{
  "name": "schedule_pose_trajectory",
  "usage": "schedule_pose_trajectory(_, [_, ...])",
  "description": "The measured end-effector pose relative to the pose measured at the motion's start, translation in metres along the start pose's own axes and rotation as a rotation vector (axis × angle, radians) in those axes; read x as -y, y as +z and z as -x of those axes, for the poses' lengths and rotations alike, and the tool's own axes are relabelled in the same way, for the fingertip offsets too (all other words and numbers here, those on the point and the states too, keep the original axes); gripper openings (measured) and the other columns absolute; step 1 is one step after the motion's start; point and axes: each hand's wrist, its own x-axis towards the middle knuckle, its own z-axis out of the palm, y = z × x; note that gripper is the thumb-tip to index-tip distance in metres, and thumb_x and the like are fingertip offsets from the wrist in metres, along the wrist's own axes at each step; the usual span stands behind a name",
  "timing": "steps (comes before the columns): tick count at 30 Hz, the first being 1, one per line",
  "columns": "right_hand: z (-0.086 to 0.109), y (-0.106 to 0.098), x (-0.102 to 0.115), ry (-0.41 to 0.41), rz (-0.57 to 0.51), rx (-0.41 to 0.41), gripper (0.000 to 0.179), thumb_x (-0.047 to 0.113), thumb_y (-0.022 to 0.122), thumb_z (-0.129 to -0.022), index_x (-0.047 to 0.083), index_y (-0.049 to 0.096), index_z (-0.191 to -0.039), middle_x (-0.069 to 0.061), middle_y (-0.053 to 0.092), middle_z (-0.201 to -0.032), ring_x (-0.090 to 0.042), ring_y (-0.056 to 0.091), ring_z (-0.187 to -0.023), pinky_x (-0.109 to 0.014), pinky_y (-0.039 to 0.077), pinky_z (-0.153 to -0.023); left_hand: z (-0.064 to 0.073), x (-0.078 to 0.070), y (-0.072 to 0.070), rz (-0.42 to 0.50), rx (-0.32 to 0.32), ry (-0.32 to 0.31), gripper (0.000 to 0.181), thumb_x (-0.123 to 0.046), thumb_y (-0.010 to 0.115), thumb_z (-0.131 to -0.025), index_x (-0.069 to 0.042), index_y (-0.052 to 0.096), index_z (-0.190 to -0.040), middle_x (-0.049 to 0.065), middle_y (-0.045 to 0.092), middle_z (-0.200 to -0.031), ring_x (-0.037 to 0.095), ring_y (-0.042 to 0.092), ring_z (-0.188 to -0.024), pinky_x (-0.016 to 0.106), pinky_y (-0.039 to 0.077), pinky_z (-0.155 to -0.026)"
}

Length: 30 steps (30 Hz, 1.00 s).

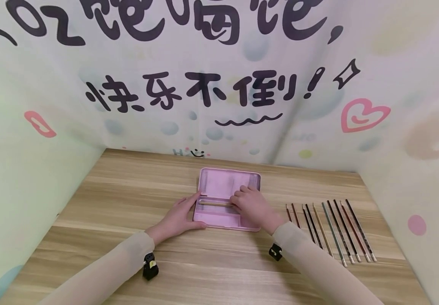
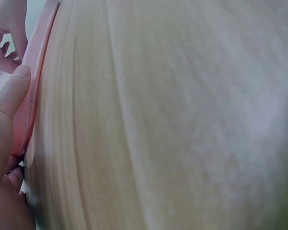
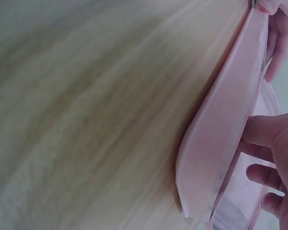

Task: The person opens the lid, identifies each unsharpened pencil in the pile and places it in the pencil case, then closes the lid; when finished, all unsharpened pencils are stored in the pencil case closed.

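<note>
A pink pencil case (image 1: 219, 220) lies on the table with its lid (image 1: 223, 180) folded back. Inside, a tan pencil (image 1: 213, 203) lies lengthwise in the compartment nearer the hinge. My left hand (image 1: 177, 217) holds the case at its left end, thumb along the front rim and fingers by the hinge corner. In the left wrist view, the left thumb (image 2: 14, 91) rests against the pink wall. My right hand (image 1: 252, 205) reaches into the right half, its curled fingers at the pencil's right end. The right wrist view shows its thumb and forefinger (image 3: 261, 136) dipping behind the front wall, fingertips hidden.
Several pencils (image 1: 337, 231), dark, red, teal and tan, lie side by side at the right of the wooden table (image 1: 128, 186), partly behind the right sleeve (image 1: 318, 258). A printed fabric wall (image 1: 204, 135) stands behind the table and along both sides.
</note>
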Motion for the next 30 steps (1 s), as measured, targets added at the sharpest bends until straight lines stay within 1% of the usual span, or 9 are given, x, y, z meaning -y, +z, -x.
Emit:
schedule_pose_trajectory(3, [0.001,0.001,0.001,0.012,0.003,-0.006,0.008,0.028,0.077,-0.095,0.020,0.078,-0.096,0.005,0.074,-0.090,-0.019,0.057,-0.082,-0.034,0.043,-0.074,0.000,0.000,0.000,-0.006,-0.002,0.001,0.109,-0.044,0.087,-0.084,0.001,0.028,-0.163,0.022,0.046,-0.159,0.038,0.047,-0.144,0.055,0.021,-0.128])
schedule_pose_trajectory(10, [0.002,0.001,0.002,0.030,0.003,-0.008,0.008,0.026,0.076,-0.096,0.018,0.077,-0.096,0.003,0.074,-0.091,-0.020,0.058,-0.083,-0.035,0.044,-0.075,0.000,0.002,0.001,-0.005,-0.010,0.011,0.108,-0.043,0.088,-0.084,0.001,0.029,-0.162,0.023,0.046,-0.158,0.038,0.047,-0.144,0.055,0.021,-0.128])
schedule_pose_trajectory(18, [0.006,-0.002,0.002,0.050,-0.059,-0.014,0.007,0.020,0.077,-0.096,0.014,0.074,-0.095,0.001,0.072,-0.089,-0.020,0.060,-0.082,-0.037,0.050,-0.079,0.000,-0.002,0.001,-0.003,-0.009,0.012,0.106,-0.042,0.087,-0.084,0.002,0.029,-0.162,0.024,0.046,-0.158,0.038,0.047,-0.144,0.055,0.022,-0.128])
schedule_pose_trajectory(22, [0.011,-0.010,0.000,0.063,-0.114,-0.051,0.009,0.017,0.081,-0.091,0.012,0.073,-0.092,0.000,0.072,-0.087,-0.020,0.059,-0.080,-0.038,0.053,-0.080,0.000,-0.001,0.002,-0.001,-0.010,0.014,0.106,-0.041,0.087,-0.085,0.002,0.029,-0.162,0.024,0.045,-0.158,0.038,0.046,-0.145,0.055,0.021,-0.128])
schedule_pose_trajectory(26, [0.018,-0.019,-0.002,0.098,-0.160,-0.090,0.010,0.014,0.083,-0.089,0.012,0.074,-0.091,0.000,0.072,-0.086,-0.021,0.061,-0.081,-0.039,0.055,-0.079,0.000,0.000,0.002,-0.005,-0.009,0.012,0.106,-0.041,0.087,-0.085,0.002,0.028,-0.162,0.024,0.045,-0.158,0.038,0.046,-0.145,0.055,0.021,-0.128])
schedule_pose_trajectory(30, [0.026,-0.029,-0.005,0.136,-0.193,-0.095,0.010,0.013,0.083,-0.088,0.011,0.075,-0.093,0.001,0.071,-0.085,-0.020,0.063,-0.081,-0.039,0.056,-0.079,0.000,0.000,0.001,0.006,-0.009,0.006,0.106,-0.041,0.087,-0.085,0.002,0.028,-0.162,0.024,0.044,-0.159,0.038,0.045,-0.145,0.056,0.020,-0.128])
